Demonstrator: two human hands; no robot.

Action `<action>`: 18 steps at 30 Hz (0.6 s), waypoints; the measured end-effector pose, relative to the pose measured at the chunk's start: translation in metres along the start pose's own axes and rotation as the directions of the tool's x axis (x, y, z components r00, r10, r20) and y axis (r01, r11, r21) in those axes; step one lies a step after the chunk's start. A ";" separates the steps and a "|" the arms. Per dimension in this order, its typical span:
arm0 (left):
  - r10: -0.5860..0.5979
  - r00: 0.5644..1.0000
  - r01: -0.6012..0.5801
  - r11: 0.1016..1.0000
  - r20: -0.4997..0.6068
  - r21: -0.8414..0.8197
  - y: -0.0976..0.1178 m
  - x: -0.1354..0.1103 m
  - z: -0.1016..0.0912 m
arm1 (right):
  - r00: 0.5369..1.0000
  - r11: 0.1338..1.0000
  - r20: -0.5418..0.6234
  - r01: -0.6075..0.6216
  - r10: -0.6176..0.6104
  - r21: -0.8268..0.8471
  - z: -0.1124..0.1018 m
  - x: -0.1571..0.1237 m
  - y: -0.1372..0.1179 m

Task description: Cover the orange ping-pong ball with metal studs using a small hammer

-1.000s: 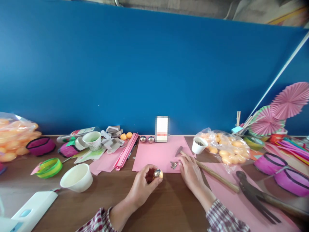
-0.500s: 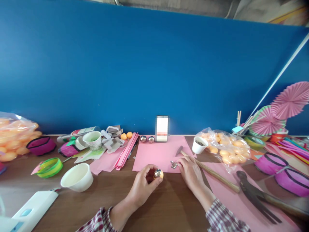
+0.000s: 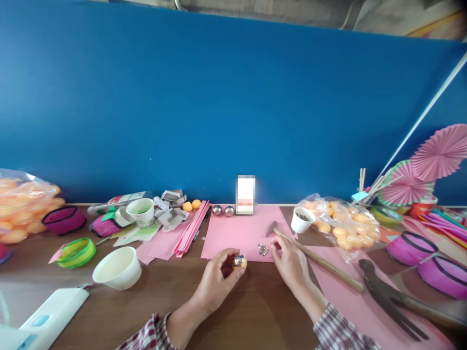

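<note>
My left hand [image 3: 217, 279] grips an orange ball [image 3: 240, 262] whose upper side is covered with shiny metal tack heads. Just right of it, a small heap of silver thumbtacks [image 3: 263, 249] lies on the near edge of a pink sheet [image 3: 237, 238]. Beside that heap is my right hand [image 3: 290, 260], its thumb and forefinger pinched together; anything between them is too small to make out. At the back of the sheet sit two metal-covered balls [image 3: 223, 210]. A hammer [image 3: 317, 255] lies by my right hand, its handle running toward the lower right.
A white cup of tacks [image 3: 302, 219] and a bag of orange balls [image 3: 343, 224] stand at the back right. A larger claw hammer [image 3: 394, 294] lies at right. On the left are a white bowl [image 3: 117, 268], a green tape roll [image 3: 76, 253] and a white power strip [image 3: 54, 316].
My right hand has drawn back slightly to the right from the thumbtack heap, which now shows more fully. My left hand keeps the ball in nearly the same place.
</note>
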State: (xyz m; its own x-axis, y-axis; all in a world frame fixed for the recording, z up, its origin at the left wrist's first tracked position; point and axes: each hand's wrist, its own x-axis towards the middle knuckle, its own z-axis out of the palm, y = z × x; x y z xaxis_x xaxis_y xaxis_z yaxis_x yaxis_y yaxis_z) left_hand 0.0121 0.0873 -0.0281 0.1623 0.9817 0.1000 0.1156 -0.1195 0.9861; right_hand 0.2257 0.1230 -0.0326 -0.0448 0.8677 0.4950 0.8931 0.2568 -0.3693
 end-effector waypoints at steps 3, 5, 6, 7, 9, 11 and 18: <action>0.025 1.000 -0.024 0.999 -0.012 0.041 0.000 0.001 -0.001 | 0.998 0.967 0.020 -0.056 0.053 0.249 -0.001 -0.002 -0.009; 0.055 0.998 -0.053 0.994 -0.027 0.093 0.000 0.002 -0.002 | 0.991 0.893 0.083 -0.128 0.102 0.431 0.000 -0.006 -0.018; 0.073 0.997 -0.068 0.990 -0.037 0.120 0.000 0.002 -0.003 | 0.985 0.850 0.125 -0.167 0.120 0.500 0.001 -0.008 -0.024; 0.087 0.995 -0.080 0.987 -0.046 0.143 -0.001 0.002 -0.003 | 0.978 0.813 0.164 -0.198 0.128 0.548 0.001 -0.011 -0.030; 0.100 0.993 -0.091 0.984 -0.054 0.154 -0.003 0.002 -0.003 | 0.969 0.766 0.215 -0.227 0.118 0.602 0.002 -0.016 -0.042; 0.099 0.994 -0.093 0.990 -0.049 0.103 -0.005 0.003 -0.003 | 0.967 0.743 0.241 -0.225 0.089 0.630 0.002 -0.021 -0.052; 0.097 0.995 -0.097 0.995 -0.024 0.003 -0.008 0.004 -0.002 | 0.951 0.657 0.305 -0.263 0.052 0.707 0.002 -0.025 -0.061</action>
State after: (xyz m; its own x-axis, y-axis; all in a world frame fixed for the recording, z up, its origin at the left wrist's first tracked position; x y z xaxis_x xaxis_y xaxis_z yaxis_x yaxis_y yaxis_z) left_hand 0.0097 0.0926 -0.0351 0.1488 0.9688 0.1980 0.1019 -0.2142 0.9715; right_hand 0.1714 0.0860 -0.0239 -0.1325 0.9684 0.2115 0.2818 0.2414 -0.9286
